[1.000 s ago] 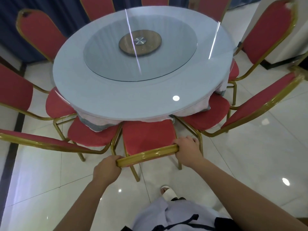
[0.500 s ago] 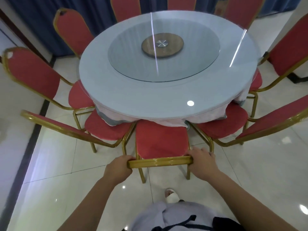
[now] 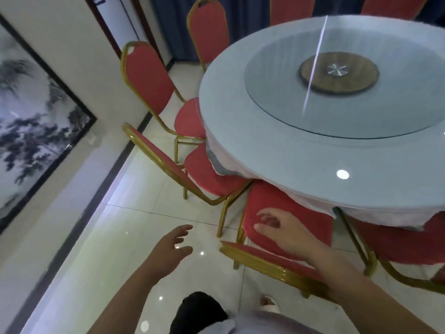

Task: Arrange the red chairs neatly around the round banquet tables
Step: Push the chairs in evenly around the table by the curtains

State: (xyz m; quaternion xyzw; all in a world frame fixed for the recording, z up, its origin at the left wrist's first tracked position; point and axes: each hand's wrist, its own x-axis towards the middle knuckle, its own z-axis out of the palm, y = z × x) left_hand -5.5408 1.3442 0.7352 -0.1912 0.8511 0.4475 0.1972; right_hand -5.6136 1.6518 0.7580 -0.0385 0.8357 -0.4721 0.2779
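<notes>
A round banquet table [image 3: 277, 150] with a pale cloth and a glass turntable fills the upper right. Red chairs with gold frames ring it. The nearest chair [image 3: 296, 208] sits tucked under the table edge, its gold back rail low in front of me. My right hand [image 3: 281, 230] hovers open above that chair's seat, fingers spread, holding nothing. My left hand [image 3: 173, 244] is open over the white floor to the left of the chair, apart from it. A second chair [image 3: 204, 174] stands just left, and a third chair [image 3: 149, 75] beyond it.
A white wall with a framed ink painting [image 3: 31, 121] runs along the left, close to the chairs. Dark blue curtains [image 3: 173, 27] hang behind the table. Glossy floor tiles [image 3: 125, 237] lie between wall and chairs. My foot [image 3: 269, 304] is at the bottom.
Both hands have let go of the nearest chair's back rail and opened. The view has swung left, so the table now sits at the right and the wall appears.
</notes>
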